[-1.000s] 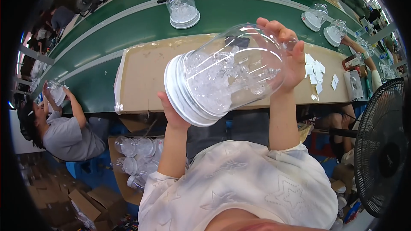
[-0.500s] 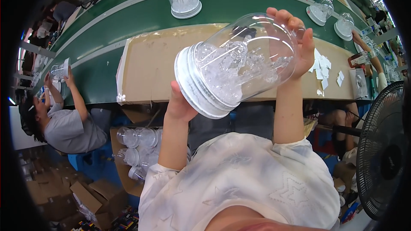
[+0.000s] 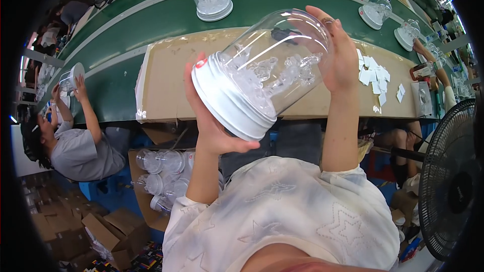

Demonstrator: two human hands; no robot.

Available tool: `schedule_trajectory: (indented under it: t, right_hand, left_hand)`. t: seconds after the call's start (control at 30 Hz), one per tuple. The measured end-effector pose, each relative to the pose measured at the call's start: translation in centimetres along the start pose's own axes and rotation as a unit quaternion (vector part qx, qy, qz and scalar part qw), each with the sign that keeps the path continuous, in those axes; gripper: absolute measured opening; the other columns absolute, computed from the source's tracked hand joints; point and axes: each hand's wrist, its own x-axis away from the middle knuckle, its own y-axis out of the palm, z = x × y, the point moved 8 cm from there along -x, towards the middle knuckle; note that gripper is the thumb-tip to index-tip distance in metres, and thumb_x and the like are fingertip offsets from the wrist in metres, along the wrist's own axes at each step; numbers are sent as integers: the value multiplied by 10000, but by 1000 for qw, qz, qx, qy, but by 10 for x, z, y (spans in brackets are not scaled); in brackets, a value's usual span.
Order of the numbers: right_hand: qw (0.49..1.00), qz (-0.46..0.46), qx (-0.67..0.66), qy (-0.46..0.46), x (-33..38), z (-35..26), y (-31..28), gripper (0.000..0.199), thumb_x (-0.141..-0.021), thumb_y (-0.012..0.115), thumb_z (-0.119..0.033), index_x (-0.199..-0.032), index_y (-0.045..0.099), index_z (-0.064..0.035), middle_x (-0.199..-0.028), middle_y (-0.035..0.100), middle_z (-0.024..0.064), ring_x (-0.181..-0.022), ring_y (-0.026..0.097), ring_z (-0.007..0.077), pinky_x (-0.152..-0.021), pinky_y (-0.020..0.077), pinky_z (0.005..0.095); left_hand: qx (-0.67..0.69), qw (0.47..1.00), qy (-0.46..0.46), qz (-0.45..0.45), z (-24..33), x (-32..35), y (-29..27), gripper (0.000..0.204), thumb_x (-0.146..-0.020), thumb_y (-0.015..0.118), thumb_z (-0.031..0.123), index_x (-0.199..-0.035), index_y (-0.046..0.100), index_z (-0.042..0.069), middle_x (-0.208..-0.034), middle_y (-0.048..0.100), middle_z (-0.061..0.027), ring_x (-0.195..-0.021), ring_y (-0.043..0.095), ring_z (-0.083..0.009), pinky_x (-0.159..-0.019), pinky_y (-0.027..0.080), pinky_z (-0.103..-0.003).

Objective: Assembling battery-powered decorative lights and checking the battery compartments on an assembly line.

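Tilted on its side above the work table, a clear dome ornament (image 3: pixel 297 35) with a white round base hangs between my two hands. Clear crystal-like figures show inside the dome. My left hand (image 3: pixel 206 126) grips the white base from beneath, its thumb along the lower rim. Around the dome's rounded top curl the fingers of my right hand (image 3: pixel 340 55). A small red mark is visible on the base's side. Below the ornament lies a flat brown cardboard sheet (image 3: pixel 176 80), with small white paper pieces (image 3: pixel 373 75) scattered at its right.
Another dome ornament (image 3: pixel 212 0) stands on the green belt (image 3: pixel 282 0); two more are at the far right. An open carton (image 3: pixel 146 191) of domes sits at my left. A black fan (image 3: pixel 448 181) stands close at right. A co-worker (image 3: pixel 80 146) holds a dome at left.
The ornament has shifted slightly left and rolled, bringing the red mark on its base into view. My left hand now wraps further round the base. Domes on the belt have moved slightly left.
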Motion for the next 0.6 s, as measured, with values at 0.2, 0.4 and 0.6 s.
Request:
schedule_trajectory:
  t: [0.2, 0.4, 0.6]
  right_hand:
    - [998, -18, -65, 9, 1, -5, 7, 503, -1045, 281, -293, -1316, 442, 99, -1315, 520, 278, -1220, 531, 355, -1005, 455, 493]
    - [995, -31, -89, -14, 2, -6, 4, 485, -1047, 294, -299, -1312, 433, 82, -1351, 475, 295, -1249, 496, 386, -1011, 446, 528]
    - [987, -5, -115, -111, 3, -24, -6, 468, -1033, 356, -277, -1295, 431, 104, -1252, 546, 317, -1176, 552, 412, -975, 485, 494]
  left_hand:
    - [-174, 970, 165, -40, 31, -6, 15, 1462, -449, 938, 524, -1518, -6, 202, -1518, 35, -306, -1408, 208, -419, -1087, 339, -512]
    - [-151, 973, 168, -48, 32, -5, 27, 1389, -524, 926, 475, -1514, -24, 256, -1520, -36, -311, -1380, 275, -431, -1075, 386, -505]
    - [-50, 997, -7, -63, 4, 3, 21, 1510, -496, 943, 449, -1516, -130, 153, -1568, -63, -223, -1420, 231, -364, -1138, 272, -500]
